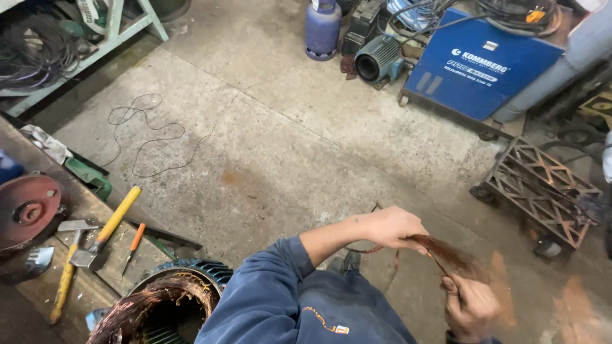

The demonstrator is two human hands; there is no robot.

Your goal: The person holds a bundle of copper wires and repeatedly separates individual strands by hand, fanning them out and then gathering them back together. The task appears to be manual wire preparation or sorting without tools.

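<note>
My left hand [395, 226] reaches out to the right from a blue sleeve, closed around one end of a bundle of thin copper wire strands [452, 255]. The reddish bundle runs down and to the right into my right hand [472, 307], which grips its other end, low in the view and a little blurred. Both hands are over the concrete floor. At the bottom left a motor stator [159, 306] with copper windings stands on the wooden bench, apart from both hands.
On the wooden bench [38, 293] at left lie a yellow-handled hammer [108, 229], a second hammer [67, 267], a small orange screwdriver [132, 245] and a red round cover [29, 210]. Farther off stand a blue welding machine [475, 64], a blue gas cylinder [322, 28], a metal cart [542, 188] and loose wire [143, 137].
</note>
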